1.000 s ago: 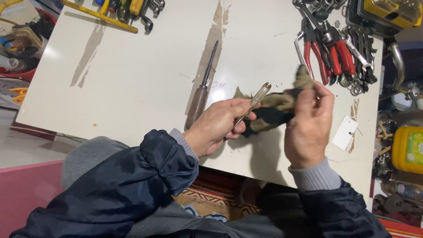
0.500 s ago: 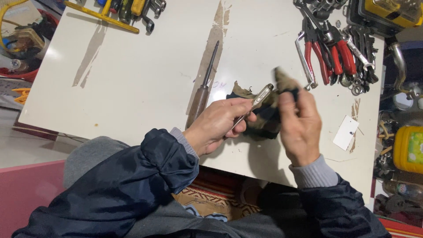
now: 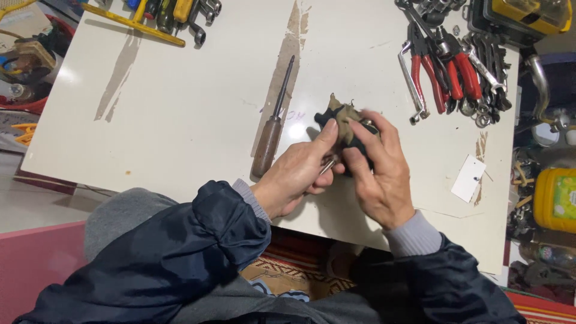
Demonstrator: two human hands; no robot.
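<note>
- Left hand [image 3: 300, 174], centre frame, grips a small metal tool [image 3: 327, 165].
- Right hand [image 3: 378, 174] clutches a dark rag [image 3: 343, 117] around the tool's end.
- Wooden-handled screwdriver [image 3: 273, 123] lies just left on the white table [image 3: 180, 120].

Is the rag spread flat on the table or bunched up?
Bunched up. The dark rag is crumpled around a metal tool, gripped between the left hand and right hand.
</note>
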